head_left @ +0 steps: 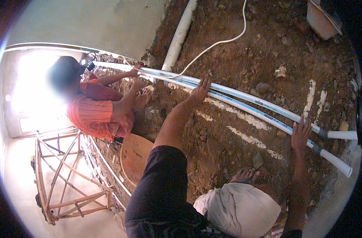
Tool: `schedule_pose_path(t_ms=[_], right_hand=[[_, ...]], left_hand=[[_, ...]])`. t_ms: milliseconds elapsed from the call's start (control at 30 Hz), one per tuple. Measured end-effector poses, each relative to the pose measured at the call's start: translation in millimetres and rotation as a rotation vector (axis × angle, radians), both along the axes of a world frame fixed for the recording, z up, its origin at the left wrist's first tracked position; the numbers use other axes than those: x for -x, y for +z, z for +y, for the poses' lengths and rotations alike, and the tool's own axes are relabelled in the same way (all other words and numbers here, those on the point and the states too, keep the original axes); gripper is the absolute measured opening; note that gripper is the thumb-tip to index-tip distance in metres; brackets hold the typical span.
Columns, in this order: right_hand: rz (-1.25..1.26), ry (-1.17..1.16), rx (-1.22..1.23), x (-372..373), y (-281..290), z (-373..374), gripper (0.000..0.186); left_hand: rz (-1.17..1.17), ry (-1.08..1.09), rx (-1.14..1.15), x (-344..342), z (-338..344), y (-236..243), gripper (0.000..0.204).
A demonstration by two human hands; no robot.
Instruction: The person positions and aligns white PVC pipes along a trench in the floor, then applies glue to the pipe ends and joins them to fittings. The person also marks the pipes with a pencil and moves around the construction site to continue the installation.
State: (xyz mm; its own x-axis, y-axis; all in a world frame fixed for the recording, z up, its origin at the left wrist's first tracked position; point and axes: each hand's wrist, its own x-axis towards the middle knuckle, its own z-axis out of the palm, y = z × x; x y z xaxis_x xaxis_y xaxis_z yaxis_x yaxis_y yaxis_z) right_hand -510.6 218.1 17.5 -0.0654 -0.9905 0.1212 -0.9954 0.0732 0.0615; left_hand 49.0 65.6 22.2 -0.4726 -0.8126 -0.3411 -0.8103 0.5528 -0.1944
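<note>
Two long white pipes with blue stripes, an upper pipe and a lower pipe, lie side by side over the soil. My left hand is closed over them near their middle. Further right, my right hand lies across both pipes, its fingers bent over them; their undersides are hidden. Just past it, grey joints lead into plain white end pieces. At the left, a crouching person in an orange shirt has one hand on the pipes.
A thick white pipe and a white cable run across the rubble-strewn soil. A rounded brown pan or board stands beside my left arm. Wooden scaffolding is at lower left, an orange-brown container at upper right.
</note>
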Motion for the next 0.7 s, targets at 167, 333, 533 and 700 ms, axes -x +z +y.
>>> schedule_pose_path(t_ms=[167,333,533,700], right_hand=[[-0.080,-0.023,-0.117,-19,6,-6,0.056],[0.048,0.044,0.005,5,0,0,0.055],[-0.088,0.006,-0.043,-17,6,-6,0.055],[0.023,-0.047,-0.135,1,6,-2,0.055]], left_hand=[[-0.064,0.041,-0.066,-28,9,-5,0.090],[-0.056,0.005,-0.036,7,-2,-1,0.090],[0.004,-0.018,0.018,-32,4,-19,0.092],[-0.040,0.025,-0.019,4,0,-1,0.088]])
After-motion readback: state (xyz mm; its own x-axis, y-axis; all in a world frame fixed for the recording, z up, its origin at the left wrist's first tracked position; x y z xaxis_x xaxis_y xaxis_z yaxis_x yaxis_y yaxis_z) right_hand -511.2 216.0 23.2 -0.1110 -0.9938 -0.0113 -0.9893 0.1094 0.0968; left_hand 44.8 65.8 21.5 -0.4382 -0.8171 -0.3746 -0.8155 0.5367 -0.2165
